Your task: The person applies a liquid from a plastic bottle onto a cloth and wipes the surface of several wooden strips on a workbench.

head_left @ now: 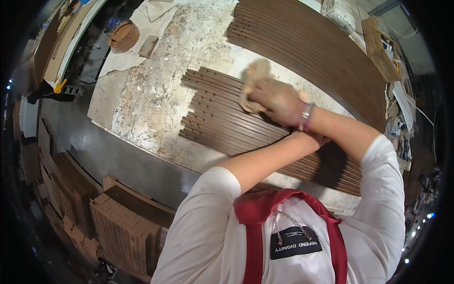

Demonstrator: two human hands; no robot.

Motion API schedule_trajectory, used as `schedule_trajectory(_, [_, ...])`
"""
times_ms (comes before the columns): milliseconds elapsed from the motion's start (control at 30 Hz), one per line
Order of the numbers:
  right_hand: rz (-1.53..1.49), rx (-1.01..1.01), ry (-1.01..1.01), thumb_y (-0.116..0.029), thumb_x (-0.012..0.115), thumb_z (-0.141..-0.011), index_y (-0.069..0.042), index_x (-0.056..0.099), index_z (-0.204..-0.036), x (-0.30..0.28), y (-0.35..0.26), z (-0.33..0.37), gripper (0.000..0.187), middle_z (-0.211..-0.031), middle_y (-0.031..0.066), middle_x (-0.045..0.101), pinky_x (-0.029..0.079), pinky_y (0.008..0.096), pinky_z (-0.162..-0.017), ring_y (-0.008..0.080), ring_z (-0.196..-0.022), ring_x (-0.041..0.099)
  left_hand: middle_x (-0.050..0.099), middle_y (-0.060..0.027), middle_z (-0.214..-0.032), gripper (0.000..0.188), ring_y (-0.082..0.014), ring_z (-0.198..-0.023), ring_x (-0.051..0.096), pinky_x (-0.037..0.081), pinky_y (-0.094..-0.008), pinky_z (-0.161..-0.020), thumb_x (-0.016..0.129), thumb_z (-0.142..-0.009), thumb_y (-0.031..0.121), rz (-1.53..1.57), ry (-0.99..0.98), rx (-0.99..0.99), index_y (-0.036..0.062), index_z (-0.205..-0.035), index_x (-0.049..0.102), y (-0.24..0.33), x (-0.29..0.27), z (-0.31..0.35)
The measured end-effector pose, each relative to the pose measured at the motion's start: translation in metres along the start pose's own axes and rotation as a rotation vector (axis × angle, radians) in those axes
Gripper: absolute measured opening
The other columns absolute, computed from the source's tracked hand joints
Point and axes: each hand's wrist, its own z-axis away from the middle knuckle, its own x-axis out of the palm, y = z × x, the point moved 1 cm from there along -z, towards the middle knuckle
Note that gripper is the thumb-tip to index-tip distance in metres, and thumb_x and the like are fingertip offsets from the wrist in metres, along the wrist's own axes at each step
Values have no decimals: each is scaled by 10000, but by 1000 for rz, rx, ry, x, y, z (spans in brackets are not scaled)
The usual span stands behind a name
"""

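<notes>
A beige rag [257,71] is bunched under my right hand [279,102], whose fingers are closed on it and somewhat blurred. That hand presses the rag onto the far side of a row of dark brown wooden slats [227,111] lying side by side, with small dark holes near their left ends. My left hand [318,138] is beneath my right wrist, over the same slats; its fingers are mostly hidden. Beyond the rag a second, wider row of dark brown slats [302,52] lies on the paint-stained worktable [146,109].
At the far left of the table, a round brown wooden container [124,36] and a small block [148,46] rest on pale cloth. A wrapped roll [338,16] and a wooden box [378,49] stand at the far right. Stacked boards [125,227] are on the floor at lower left.
</notes>
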Motion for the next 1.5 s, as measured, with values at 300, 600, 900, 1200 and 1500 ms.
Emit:
schedule_trajectory(300, [-101,136,-46,-95,616,-795,-158,643,-1111,6,-6,-33,323,-1028,111,651,533,402,-811,297,-942,651,485,-158,-1402,471,-154,-1295,454,330,-325,-1100,505,-1006,274,342,-99,-66,26,-1392,403,16,-36,-2])
schedule_trajectory(600, [-1064,746,127,-14,641,-865,-58,576,-1126,-101,3,60,272,-984,-9,605,483,226,-840,78,-938,563,663,-127,-1118,285,-295,-1040,623,504,-418,-899,589,-916,261,-284,25,138,47,-1089,660,-4,-200,69])
schedule_trajectory(900, [-13,196,180,-39,640,-744,-87,646,-954,24,-30,-48,216,-926,87,647,536,416,-710,283,-868,647,624,-218,-1038,405,-397,-970,577,458,-430,-861,397,-997,333,-285,67,-198,5,-1026,633,-151,-307,88])
schedule_trajectory(1200, [-106,672,-44,-131,641,-845,-84,638,-1055,-9,-31,-17,215,-969,123,677,528,404,-794,290,-913,663,652,-151,-999,356,-277,-900,611,464,-370,-815,582,-940,324,-213,146,-154,5,-1091,633,-159,-303,83])
schedule_trajectory(1500, [32,506,156,-46,629,-803,-70,673,-938,-5,-39,-13,144,-920,110,677,543,377,-742,285,-874,664,634,-152,-943,346,-313,-886,591,464,-400,-804,598,-929,331,-140,-6,-293,2,-1027,642,-132,-310,83])
